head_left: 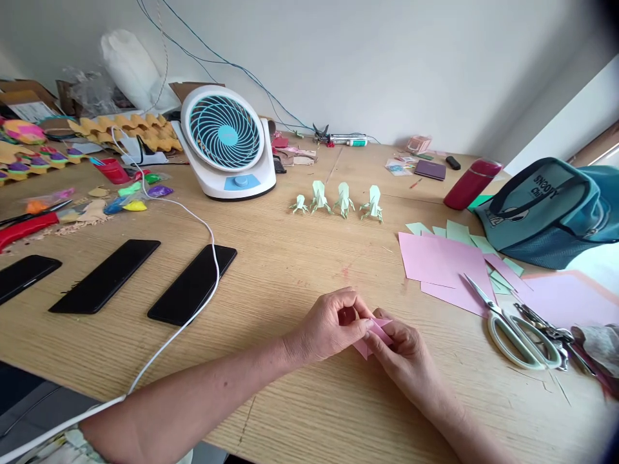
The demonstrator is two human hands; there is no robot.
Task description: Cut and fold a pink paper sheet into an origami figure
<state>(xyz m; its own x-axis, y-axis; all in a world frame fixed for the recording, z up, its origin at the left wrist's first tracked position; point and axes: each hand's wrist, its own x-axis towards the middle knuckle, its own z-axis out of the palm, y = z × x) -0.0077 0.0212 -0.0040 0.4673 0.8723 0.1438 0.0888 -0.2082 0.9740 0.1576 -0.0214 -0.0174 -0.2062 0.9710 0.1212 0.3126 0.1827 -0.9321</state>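
Observation:
A small folded piece of pink paper (380, 330) is held between both hands, above the near middle of the table. My left hand (333, 322) pinches its upper left part with thumb and forefinger. From the other side my right hand (403, 348) grips it, thumb on top and fingers behind. Parts of the folds are hidden by the fingers. Beyond the hands stand several pale green folded paper figures (343, 200) in a row, the leftmost one smaller. Pink paper sheets (442, 261) and green paper pieces (457, 231) lie to the right.
White-handled scissors (520, 335) lie right, beside keys (551, 328). A teal bag (541, 212) and a red flask (471, 183) stand at far right. A white fan (227, 142) is at the back. Black phones (193, 283) lie left, with a white cable (207, 225) crossing one.

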